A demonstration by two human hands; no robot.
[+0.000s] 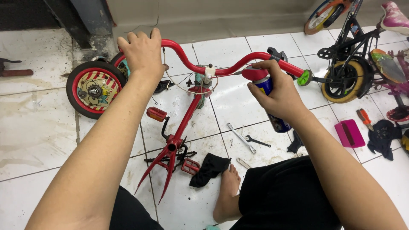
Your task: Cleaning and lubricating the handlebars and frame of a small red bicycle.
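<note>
**Small red bike on the floor, one hand bracing, one hand on the spray can**

The left hand (144,53) was wrapped fully over the left end of the red handlebar (187,59), fingers curled shut around it, which looked like it was there to keep the bar from swinging. The right hand (279,91) was closed around a blue spray can with a red cap (264,83), fingers up on the cap, with the can sitting right under the bar's right half, so its top sat close to the bar. Just past those fingertips was the green bar end (303,78).

Below the fingers, the red frame (183,123) lay stripped on the white tile floor (38,127), front wheel (94,90) off to the outside of the left hand. Spanners (241,137) and a black rag (209,168) sat near the person's bare foot (228,191), within easy grabbing range.
</note>
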